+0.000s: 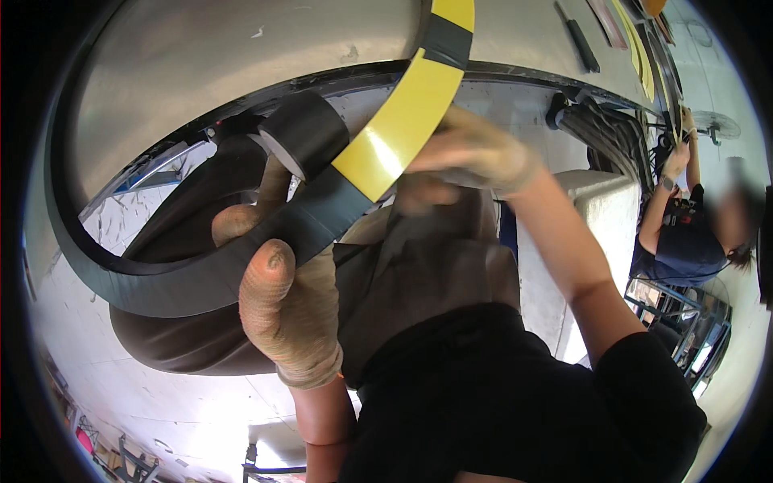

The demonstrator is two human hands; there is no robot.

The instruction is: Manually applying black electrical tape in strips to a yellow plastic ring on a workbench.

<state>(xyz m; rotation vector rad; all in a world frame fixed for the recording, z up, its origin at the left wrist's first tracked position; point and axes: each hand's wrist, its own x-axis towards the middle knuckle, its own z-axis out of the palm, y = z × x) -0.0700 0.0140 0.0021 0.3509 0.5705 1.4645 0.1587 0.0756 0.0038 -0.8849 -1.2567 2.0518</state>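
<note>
A large curved strip, yellow with black-wrapped lengths, arcs from the top of the view down to the left. My gloved left hand is closed round its black-wrapped part, thumb on the near face and fingertips showing on the far side. A wide roll of black tape sits against the strip's inner edge, close above those fingers; whether a finger goes into its core I cannot tell. My gloved right hand is at the right edge of the yellow length. Motion smears its fingers, so its grip is unclear.
A metal-topped table with a dark edge spans the far side. A black-handled tool and yellow strips lie at its right. A pale block-like object stands right of my legs. Another person works at far right.
</note>
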